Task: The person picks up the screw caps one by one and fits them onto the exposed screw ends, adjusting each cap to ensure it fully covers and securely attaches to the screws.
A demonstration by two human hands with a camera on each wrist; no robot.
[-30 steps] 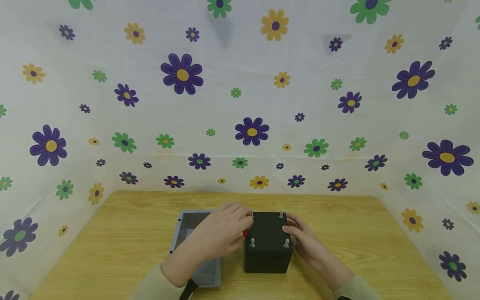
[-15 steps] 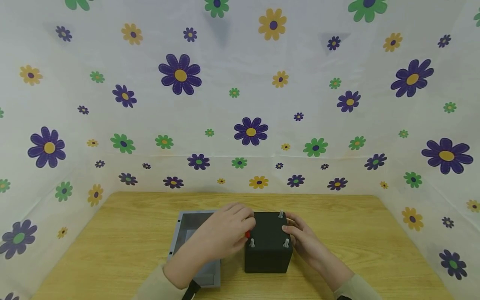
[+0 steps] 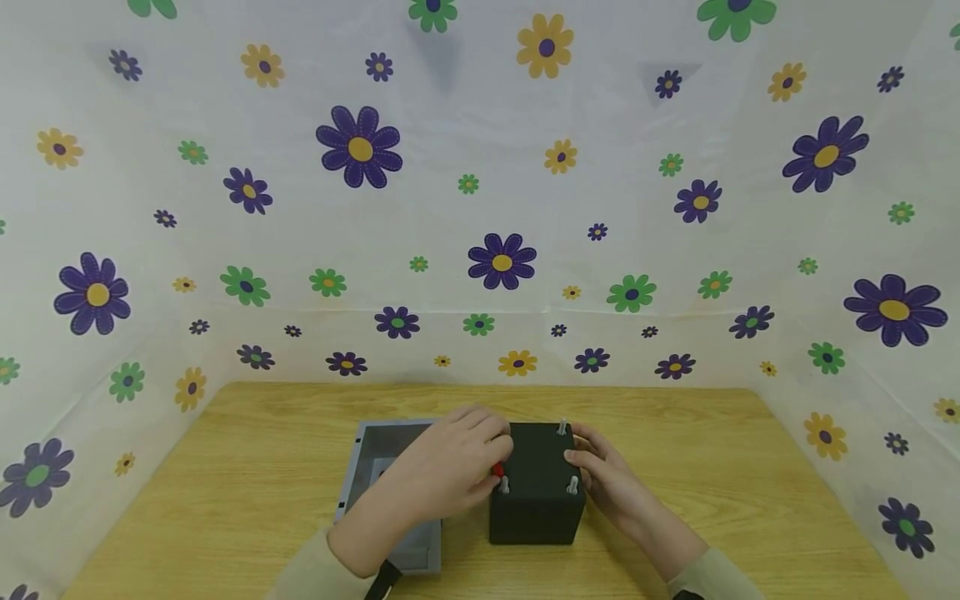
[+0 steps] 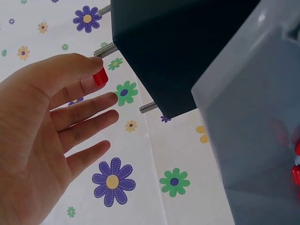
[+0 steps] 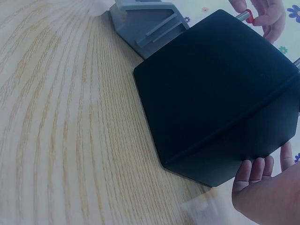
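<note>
A black cube [image 3: 536, 500] with several threaded bolts [image 3: 573, 484] sticking up from its top stands on the wooden table [image 3: 712, 467]. My left hand [image 3: 491, 450] reaches over the cube's left top edge. Its thumb and a finger pinch a small red cap [image 4: 100, 76], which sits just below a bolt [image 4: 107, 48]. The red cap [image 3: 497, 470] also shows in the head view, where the hand hides the far left bolt. My right hand [image 3: 581, 467] holds the cube's right side, its fingertips [image 5: 253, 171] against the black face.
A grey open tray [image 3: 367, 454] lies just left of the cube, under my left forearm. Small red pieces [image 4: 296, 171] show inside it in the left wrist view. Flowered cloth walls [image 3: 502, 262] close the table in at the back and both sides.
My left hand has shifted slightly right over the cube's far left bolt, which was visible before. The cube and my right hand have stayed put.
</note>
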